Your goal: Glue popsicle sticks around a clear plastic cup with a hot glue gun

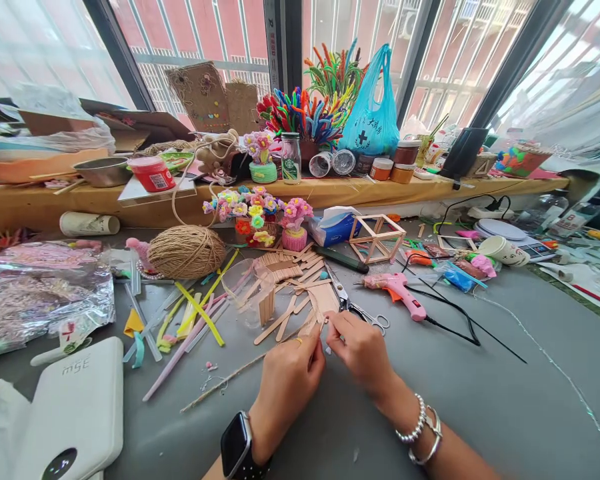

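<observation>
My left hand (291, 368), with a watch on its wrist, and my right hand (356, 343), with silver bracelets, meet over the grey table. Both have their fingertips pinched together; whatever lies between them is too small and too covered to make out. Right beyond the fingers lie flat wooden craft sticks (323, 298), many of them loose and overlapping. Black-handled scissors (340, 290) rest just past my right hand, with a smaller metal pair (379, 320) beside them. A length of twine (223, 383) runs up to my left hand.
On the right lies a pink glue gun (397, 292) with a black cord, near a stick-built cube frame (379, 239). Left are a twine ball (187, 251), a clear plastic cup (245, 293), coloured tubes (200, 313) and a white power bank (77, 407). A crowded ledge (220, 200) runs behind.
</observation>
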### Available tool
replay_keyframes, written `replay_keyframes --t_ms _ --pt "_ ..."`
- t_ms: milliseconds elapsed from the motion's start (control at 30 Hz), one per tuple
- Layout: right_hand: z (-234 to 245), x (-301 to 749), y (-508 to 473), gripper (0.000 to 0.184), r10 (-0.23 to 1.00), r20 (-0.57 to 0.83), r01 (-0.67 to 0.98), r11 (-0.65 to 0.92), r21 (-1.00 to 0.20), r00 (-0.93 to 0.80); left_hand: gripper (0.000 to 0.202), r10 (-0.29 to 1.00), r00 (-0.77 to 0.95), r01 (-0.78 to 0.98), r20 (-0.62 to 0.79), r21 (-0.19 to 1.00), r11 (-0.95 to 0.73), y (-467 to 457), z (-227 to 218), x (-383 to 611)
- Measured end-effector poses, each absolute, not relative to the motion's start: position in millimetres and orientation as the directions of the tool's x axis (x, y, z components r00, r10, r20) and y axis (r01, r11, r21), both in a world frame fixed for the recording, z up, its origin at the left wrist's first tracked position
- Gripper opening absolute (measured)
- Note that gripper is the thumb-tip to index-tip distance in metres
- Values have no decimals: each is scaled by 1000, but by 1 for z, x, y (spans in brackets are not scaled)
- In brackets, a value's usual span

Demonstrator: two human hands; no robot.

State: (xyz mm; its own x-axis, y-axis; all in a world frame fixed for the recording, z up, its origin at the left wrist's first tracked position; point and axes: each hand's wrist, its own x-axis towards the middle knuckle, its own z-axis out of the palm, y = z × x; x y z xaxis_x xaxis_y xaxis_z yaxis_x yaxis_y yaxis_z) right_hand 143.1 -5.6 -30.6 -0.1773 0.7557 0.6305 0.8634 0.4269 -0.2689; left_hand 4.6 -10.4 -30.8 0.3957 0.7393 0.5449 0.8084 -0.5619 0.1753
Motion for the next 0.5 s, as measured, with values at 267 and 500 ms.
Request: replay_keyframes --t_ms 267,500 --pt "-24 148 -6 29 729 635 824 508 -251 -256 29 656 434 808 618 56 -587 -6 -29 0" --pt "-23 151 -4 29 674 656 832 540 -123 -341 30 623 487 790 612 -4 -613 -6 -30 0"
